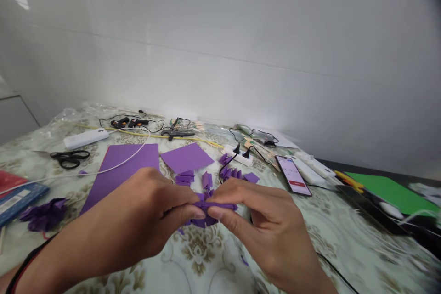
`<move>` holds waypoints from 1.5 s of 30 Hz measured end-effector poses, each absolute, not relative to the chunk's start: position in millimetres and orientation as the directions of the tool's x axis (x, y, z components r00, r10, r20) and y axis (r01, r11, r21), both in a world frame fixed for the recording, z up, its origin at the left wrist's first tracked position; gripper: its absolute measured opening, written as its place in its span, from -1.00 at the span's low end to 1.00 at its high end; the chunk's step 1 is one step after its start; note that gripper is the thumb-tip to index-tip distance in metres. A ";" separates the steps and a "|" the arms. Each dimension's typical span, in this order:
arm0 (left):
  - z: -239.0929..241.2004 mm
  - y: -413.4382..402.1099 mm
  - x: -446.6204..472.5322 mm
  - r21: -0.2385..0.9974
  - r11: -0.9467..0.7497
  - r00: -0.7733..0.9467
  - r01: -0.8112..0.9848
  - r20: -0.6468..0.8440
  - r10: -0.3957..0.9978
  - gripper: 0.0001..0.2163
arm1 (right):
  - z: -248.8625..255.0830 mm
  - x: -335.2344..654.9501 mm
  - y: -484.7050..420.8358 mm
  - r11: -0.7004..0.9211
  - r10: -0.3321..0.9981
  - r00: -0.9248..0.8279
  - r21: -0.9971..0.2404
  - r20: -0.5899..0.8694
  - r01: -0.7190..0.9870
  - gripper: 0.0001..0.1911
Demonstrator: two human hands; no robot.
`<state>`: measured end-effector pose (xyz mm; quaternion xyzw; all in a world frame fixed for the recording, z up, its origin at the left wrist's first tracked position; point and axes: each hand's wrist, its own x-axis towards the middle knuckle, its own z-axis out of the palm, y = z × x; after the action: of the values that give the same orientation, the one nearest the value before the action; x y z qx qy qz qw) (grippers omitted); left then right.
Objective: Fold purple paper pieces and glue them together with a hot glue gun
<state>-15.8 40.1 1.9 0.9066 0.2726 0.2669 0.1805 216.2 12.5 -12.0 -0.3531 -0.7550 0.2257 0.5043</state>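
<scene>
Between my two hands is a narrow folded strip of purple paper (220,205). My left hand (148,213) pinches its left end between thumb and forefinger. The thumb and forefinger of my right hand (262,220) press on it close by, thumb tips nearly meeting. Just below and behind the strip lie folded purple paper pieces (185,178), partly hidden by my fingers. A purple sheet (132,156) and a smaller purple piece (188,157) lie flat beyond my hands. To the left sits a crumpled purple paper flower (44,214).
Black-handled scissors (70,158) and a white power strip (86,138) lie at the left. Glue guns (129,122) and a cutting tool (175,134) are at the back. A phone (292,175), a socket block (237,155) and green sheets (392,193) are on the right.
</scene>
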 end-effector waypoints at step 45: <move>1.6 69.6 -5.9 0.910 -0.285 0.582 0.302 0.061 0.811 -0.79 | -17.6 214.7 24.7 0.269 0.947 -0.246 -0.927 0.205 0.261 -0.72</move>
<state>-5.9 69.6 1.6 0.7547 0.3685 0.2705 0.4706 214.7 24.7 -17.6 -0.4467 -0.6761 0.4075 0.4211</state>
